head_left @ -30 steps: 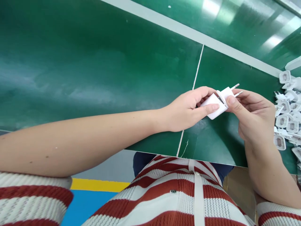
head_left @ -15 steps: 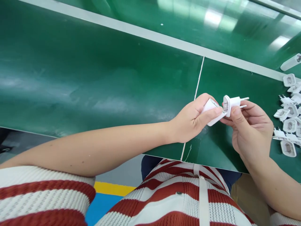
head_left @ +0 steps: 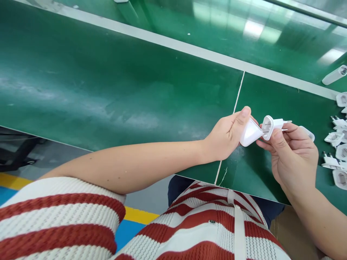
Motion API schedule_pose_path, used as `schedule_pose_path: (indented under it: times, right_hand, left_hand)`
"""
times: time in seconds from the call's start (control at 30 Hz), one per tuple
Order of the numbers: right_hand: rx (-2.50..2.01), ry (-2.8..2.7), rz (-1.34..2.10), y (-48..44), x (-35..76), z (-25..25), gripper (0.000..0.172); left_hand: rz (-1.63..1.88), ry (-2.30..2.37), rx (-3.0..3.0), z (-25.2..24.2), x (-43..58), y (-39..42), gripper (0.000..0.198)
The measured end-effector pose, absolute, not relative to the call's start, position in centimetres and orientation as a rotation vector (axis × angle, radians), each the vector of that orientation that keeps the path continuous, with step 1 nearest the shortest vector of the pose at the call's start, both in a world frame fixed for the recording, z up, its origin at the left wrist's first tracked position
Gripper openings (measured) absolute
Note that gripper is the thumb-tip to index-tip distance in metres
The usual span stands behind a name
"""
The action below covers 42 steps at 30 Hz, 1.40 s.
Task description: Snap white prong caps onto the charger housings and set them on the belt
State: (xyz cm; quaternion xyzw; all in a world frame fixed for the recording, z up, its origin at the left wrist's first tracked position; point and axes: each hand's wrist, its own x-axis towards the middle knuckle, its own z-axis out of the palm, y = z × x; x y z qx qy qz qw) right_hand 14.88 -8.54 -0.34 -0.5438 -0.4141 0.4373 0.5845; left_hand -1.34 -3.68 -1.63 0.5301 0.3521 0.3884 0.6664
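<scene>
My left hand (head_left: 226,139) is closed around a smooth white charger block (head_left: 251,133), its thumb raised along the top edge. In my right hand (head_left: 294,155) is a white two-pin plug adapter (head_left: 275,125), pinched between thumb and fingers. The adapter's two metal pins point right, and its wide oval face with slots is turned left toward the charger block. Block and adapter are very close together; whether they touch I cannot tell. A rounded white piece (head_left: 309,133) shows just behind my right fingers, partly hidden by them.
On the green work surface (head_left: 151,97), several white plug adapters (head_left: 334,138) lie in a group at the right edge. A white block (head_left: 335,75) lies beyond the pale strip (head_left: 206,55) at the far right. A thin white line (head_left: 239,92) crosses the surface beside my left hand.
My left hand has turned the charger block and its thumb has lifted from the block's face to the upper edge. A white piece now shows behind my right fingers. The view has shifted slightly.
</scene>
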Motion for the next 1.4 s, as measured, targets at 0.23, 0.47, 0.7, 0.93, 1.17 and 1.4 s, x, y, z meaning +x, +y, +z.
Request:
schedule_pose_path:
  times: [0.23,0.47,0.7,0.93,1.17,1.4]
  right_hand:
    - [-1.237,-1.165,0.767,-7.5,16.5,-0.1,0.017]
    - [-1.286,-1.780,0.284,-7.6,17.8,1.0,0.024]
    - [-1.190,-2.045,0.081,-6.6,17.2,0.5,0.030]
    - [-1.161,-2.073,-0.012,-6.1,17.1,0.4,0.026]
    - [-1.205,-2.213,-0.140,-6.2,17.3,1.3,0.022]
    - [-1.196,-2.183,-0.065,-6.1,17.0,1.3,0.025]
  left_hand:
    - [0.716,0.537,1.461,-2.5,-2.3,-2.7,0.035]
    - [0.777,0.796,2.015,-2.9,-2.6,-2.0,0.027]
    - [0.768,0.797,2.079,-3.1,-2.5,-1.5,0.024]
    - [0.808,0.840,2.024,-3.3,-2.4,-1.5,0.019]
    - [0.790,0.854,2.007,-3.3,-2.1,-1.4,0.021]
    - [0.796,0.826,1.980,-3.4,-2.0,-1.3,0.021]
